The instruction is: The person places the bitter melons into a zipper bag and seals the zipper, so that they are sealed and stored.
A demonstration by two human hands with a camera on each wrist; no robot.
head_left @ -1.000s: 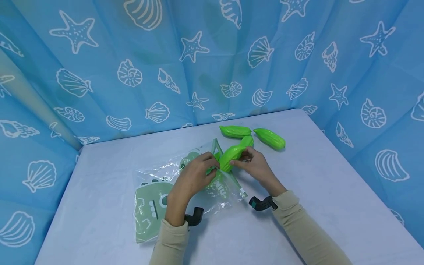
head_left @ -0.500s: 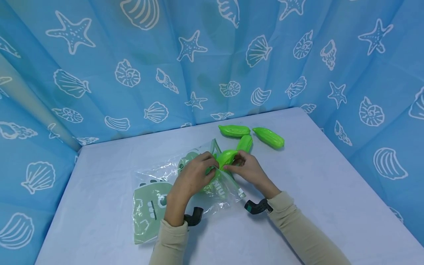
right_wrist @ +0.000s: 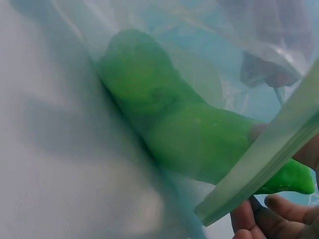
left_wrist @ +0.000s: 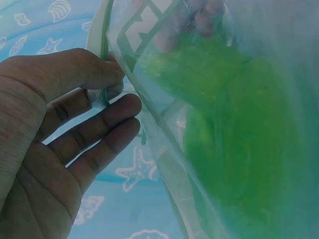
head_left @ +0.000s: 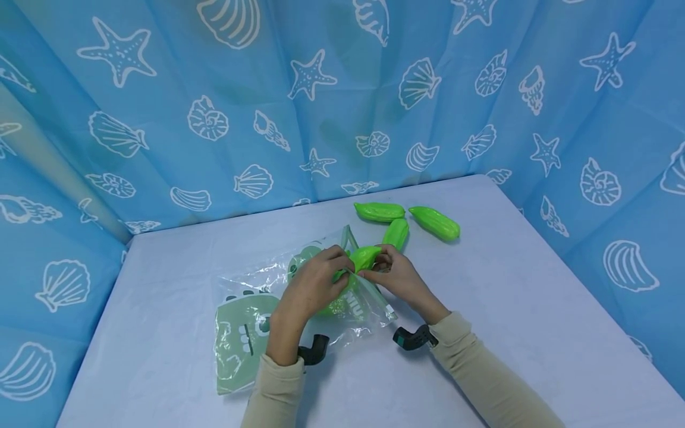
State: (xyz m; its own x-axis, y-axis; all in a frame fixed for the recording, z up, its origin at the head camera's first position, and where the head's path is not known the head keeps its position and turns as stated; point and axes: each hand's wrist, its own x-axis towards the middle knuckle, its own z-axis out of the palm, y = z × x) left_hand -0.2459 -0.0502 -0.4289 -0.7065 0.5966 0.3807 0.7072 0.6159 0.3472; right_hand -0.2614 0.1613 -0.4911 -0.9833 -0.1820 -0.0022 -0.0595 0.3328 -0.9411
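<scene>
A clear zip bag with green dinosaur print lies on the table, its mouth facing right. My left hand pinches the bag's edge between thumb and finger, as the left wrist view shows at the hand. My right hand holds a bright green ridged vegetable by its pointed end, at the mouth. In the right wrist view most of that vegetable is inside the bag, against another green one; the right fingers are around its tip, outside the zip strip.
Beyond the bag's mouth lie three more green vegetables: one at the back, one at the right and one close behind my right hand. A blue curtain with shells stands along the white table's back and sides.
My right hand has moved left and slightly down with the green vegetable, which has slid farther into the bag. The left hand has kept its hold at the mouth.
</scene>
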